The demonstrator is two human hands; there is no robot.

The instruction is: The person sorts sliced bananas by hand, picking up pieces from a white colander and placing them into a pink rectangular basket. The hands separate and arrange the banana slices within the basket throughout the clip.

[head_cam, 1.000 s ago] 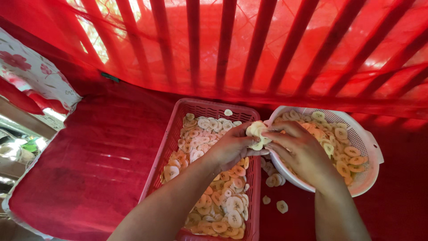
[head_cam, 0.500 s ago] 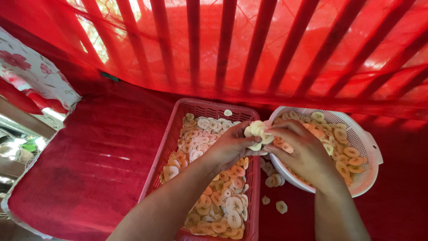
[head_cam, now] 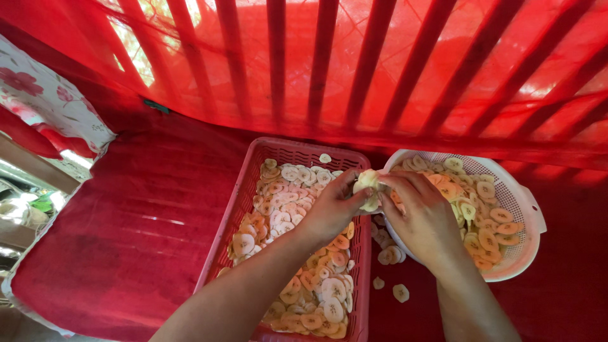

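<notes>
A pink plastic basket tray (head_cam: 253, 183) lies in front of me, spread with several round banana slices (head_cam: 285, 190). To its right stands a white perforated colander (head_cam: 522, 202) holding more slices. My left hand (head_cam: 332, 209) and my right hand (head_cam: 421, 215) meet above the gap between the two containers. Together they grip a small clump of pale slices (head_cam: 367, 183) between the fingertips.
Red cloth (head_cam: 139, 221) covers the surface under both containers. A few loose slices (head_cam: 389, 256) lie on it between the tray and the colander. Red netting over slats (head_cam: 354, 63) rises at the back. A floral cloth (head_cam: 44, 107) hangs at the left.
Both hands have stayed together over the tray's right rim, shifting very slightly while working the clump of slices. The containers have not moved.
</notes>
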